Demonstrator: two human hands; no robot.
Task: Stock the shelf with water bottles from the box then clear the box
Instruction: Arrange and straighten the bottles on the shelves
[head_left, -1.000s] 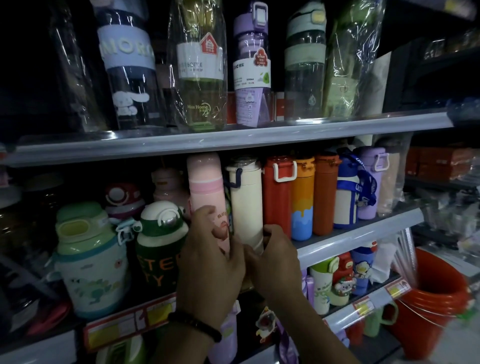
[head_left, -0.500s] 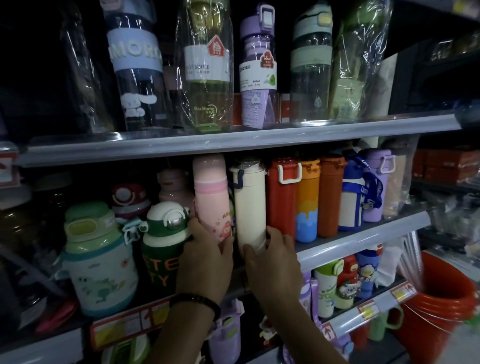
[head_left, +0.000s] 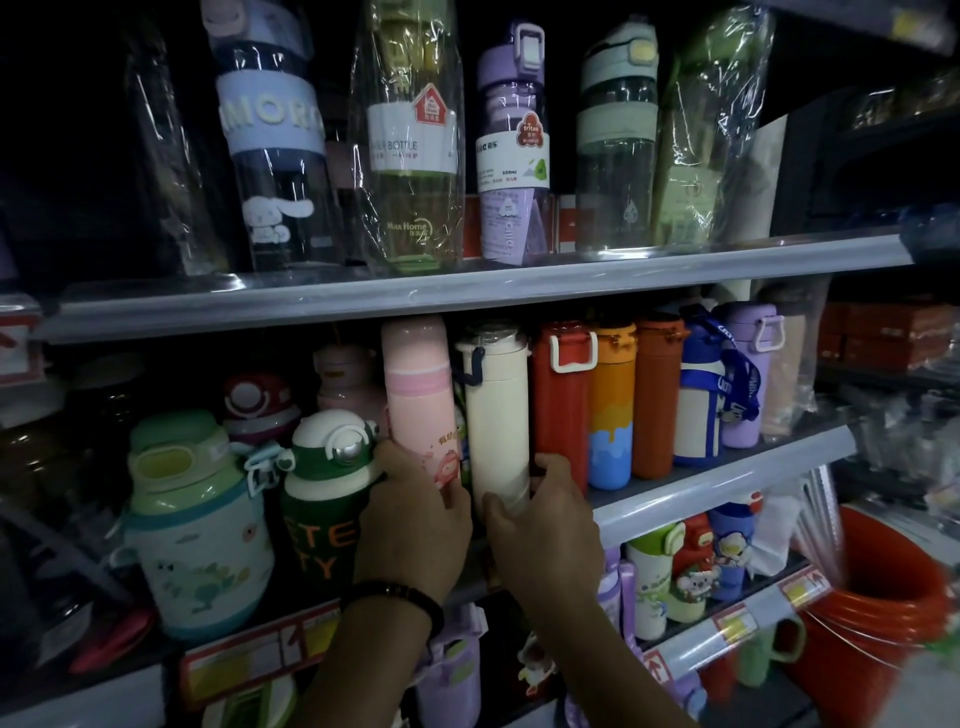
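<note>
- Head view: left hand (head_left: 415, 525) fingers grip the pink bottle (head_left: 418, 395) low, right hand (head_left: 545, 525) the cream bottle (head_left: 496, 415), both upright on the middle shelf (head_left: 727, 478).
- Low pushes could topple these tall bottles against the red bottle (head_left: 561, 405).

"Max Home" on green bottle (head_left: 410, 228); "tritan" on purple bottle (head_left: 511, 156)

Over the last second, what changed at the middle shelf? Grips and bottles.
The left grip slid a little down the pink bottle towards its base, keeping hold. The two grips touched before and are now apart, which bares the lower part of the cream bottle. The right grip barely moved and holds that bottle's base. Both bottles stayed upright in the row, and their neighbours did not move.
</note>
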